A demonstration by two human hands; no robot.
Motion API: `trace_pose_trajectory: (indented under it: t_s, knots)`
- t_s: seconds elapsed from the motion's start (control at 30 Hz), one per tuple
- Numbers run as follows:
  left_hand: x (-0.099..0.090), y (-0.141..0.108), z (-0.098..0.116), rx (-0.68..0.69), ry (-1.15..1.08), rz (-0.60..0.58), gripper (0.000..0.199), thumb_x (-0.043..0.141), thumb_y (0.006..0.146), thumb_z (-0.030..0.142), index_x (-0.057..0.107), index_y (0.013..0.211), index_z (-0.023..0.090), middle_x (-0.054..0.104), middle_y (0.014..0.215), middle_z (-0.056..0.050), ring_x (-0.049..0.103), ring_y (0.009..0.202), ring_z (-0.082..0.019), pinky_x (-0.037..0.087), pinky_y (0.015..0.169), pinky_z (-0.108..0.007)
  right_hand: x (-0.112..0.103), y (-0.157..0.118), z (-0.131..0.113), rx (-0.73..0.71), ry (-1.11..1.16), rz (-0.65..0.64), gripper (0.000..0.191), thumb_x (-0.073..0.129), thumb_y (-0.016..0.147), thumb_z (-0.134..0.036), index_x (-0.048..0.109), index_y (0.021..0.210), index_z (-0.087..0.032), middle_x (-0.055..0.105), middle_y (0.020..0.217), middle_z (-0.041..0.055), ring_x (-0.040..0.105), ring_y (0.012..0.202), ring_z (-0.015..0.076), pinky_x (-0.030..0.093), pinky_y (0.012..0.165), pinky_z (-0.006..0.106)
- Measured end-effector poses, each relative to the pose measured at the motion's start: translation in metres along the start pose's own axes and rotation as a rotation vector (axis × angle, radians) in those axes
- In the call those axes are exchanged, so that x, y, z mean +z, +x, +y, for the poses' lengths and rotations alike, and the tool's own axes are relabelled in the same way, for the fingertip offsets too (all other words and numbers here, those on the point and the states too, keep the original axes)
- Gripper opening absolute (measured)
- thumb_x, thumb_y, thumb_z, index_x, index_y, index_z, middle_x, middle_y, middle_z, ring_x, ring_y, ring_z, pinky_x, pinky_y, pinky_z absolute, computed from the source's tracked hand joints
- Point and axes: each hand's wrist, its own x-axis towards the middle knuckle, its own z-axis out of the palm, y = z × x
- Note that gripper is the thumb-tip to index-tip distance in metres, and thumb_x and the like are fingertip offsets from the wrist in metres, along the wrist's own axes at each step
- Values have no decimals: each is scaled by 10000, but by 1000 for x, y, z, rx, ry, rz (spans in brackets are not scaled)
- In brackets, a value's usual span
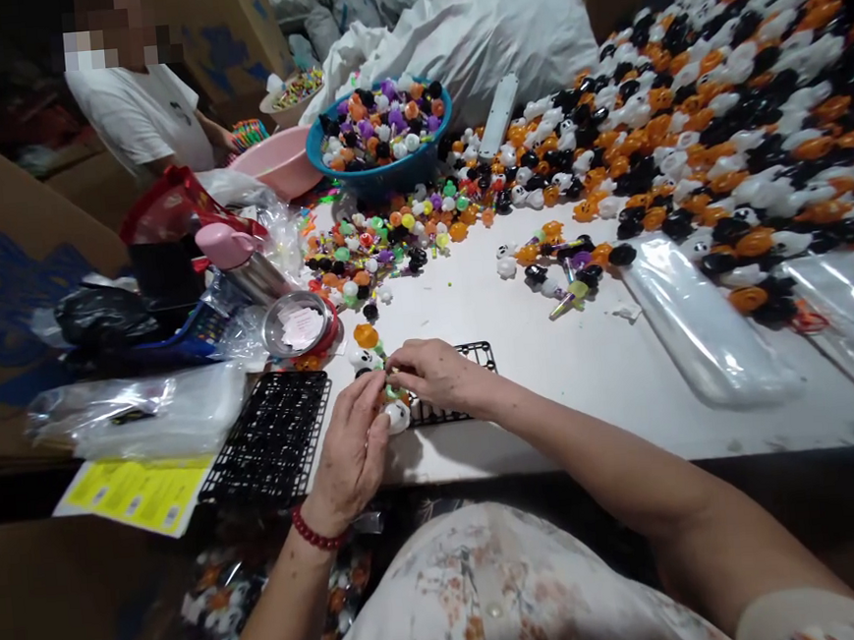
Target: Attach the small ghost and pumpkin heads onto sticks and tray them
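Near the front edge of the white table, my left hand (352,444) and my right hand (435,374) meet at the fingertips. Both are closed, over small toy pieces too covered to name. A white ghost-like head (397,416) shows just below the fingertips, with a bit of green above it. Beyond my left fingers lie an orange pumpkin piece (366,337) and another white piece with a face (364,358). A black grid tray (480,351) rests partly under my right hand. My left wrist has a red bead bracelet.
Black grids (266,436) are stacked at left, near a round tin (294,325) and a steel bottle (250,270). Behind stands a blue basin (386,173) of toys. Heaped toys (723,139) and plastic bags (701,328) lie right. A person (145,115) stands back left.
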Motion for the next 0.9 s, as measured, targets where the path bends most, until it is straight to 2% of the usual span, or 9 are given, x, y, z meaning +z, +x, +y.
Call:
trace_pose_trajectory:
  t_s: [0.1, 0.27, 0.37, 0.43, 0.53, 0.6, 0.67, 0.77, 0.9]
  knots:
    - [1, 2, -1, 5, 13, 8, 520, 408, 993, 187, 361, 1509, 229, 443, 1480, -116, 421, 1377, -233, 358, 1177, -450, 5, 1, -3, -27, -39, -66, 157, 526, 958, -153, 677, 921, -130, 626, 875, 56, 539, 807, 143, 404, 779, 264]
    - [1, 3, -6, 81, 57, 11, 583, 432, 978, 183, 303, 1542, 254, 491, 1457, -100, 449, 1350, -246, 386, 1151, -459, 18, -3, -9, -69, -114, -78, 191, 465, 968, -128, 641, 894, -134, 626, 866, 65, 545, 820, 163, 439, 810, 277]
    - [4, 6, -14, 152, 129, 15, 564, 469, 963, 191, 375, 1510, 291, 533, 1414, -87, 479, 1314, -269, 408, 1122, -483, 14, -11, 1, -71, -63, -13, 202, 445, 1002, -196, 643, 1003, -160, 657, 950, 66, 589, 898, 163, 459, 866, 269]
    - [6, 8, -19, 200, 161, 32, 535, 499, 953, 202, 431, 1474, 305, 560, 1377, -85, 506, 1281, -283, 431, 1094, -499, -3, -21, 16, 30, -67, 95, 244, 431, 1026, -277, 639, 1104, -175, 673, 1041, 79, 610, 974, 170, 461, 913, 285]
    - [7, 11, -21, 248, 197, 67, 496, 523, 945, 213, 475, 1432, 295, 584, 1324, -98, 539, 1233, -294, 467, 1044, -506, -46, -41, 52, 356, -254, 276, 288, 453, 1022, -341, 639, 1166, -176, 669, 1111, 130, 632, 976, 220, 479, 886, 353]
    - [8, 11, -22, 254, 229, 89, 462, 532, 945, 222, 497, 1403, 270, 587, 1287, -114, 549, 1208, -300, 476, 1025, -509, -77, -56, 80, 593, -454, 359, 324, 432, 1025, -378, 642, 1162, -173, 671, 1062, 159, 642, 931, 255, 489, 807, 380]
    - [8, 12, -23, 260, 252, 103, 416, 537, 946, 234, 526, 1361, 239, 581, 1245, -129, 556, 1178, -300, 489, 1001, -501, -101, -71, 106, 749, -617, 413, 351, 425, 1021, -424, 647, 1127, -174, 672, 1014, 167, 647, 910, 260, 480, 765, 363]
    - [10, 15, -24, 287, 250, 118, 320, 551, 943, 245, 576, 1259, 208, 568, 1189, -134, 566, 1137, -287, 515, 960, -466, -117, -93, 134, 856, -701, 462, 280, 518, 982, -416, 641, 1060, -177, 685, 1005, 159, 655, 911, 245, 457, 763, 333]
    - [12, 16, -23, 289, 241, 110, 197, 580, 931, 238, 608, 1119, 187, 559, 1173, -131, 563, 1140, -282, 520, 960, -445, -107, -110, 142, 815, -519, 609, 108, 551, 930, -290, 615, 951, -206, 701, 871, 84, 651, 819, 225, 431, 716, 318]
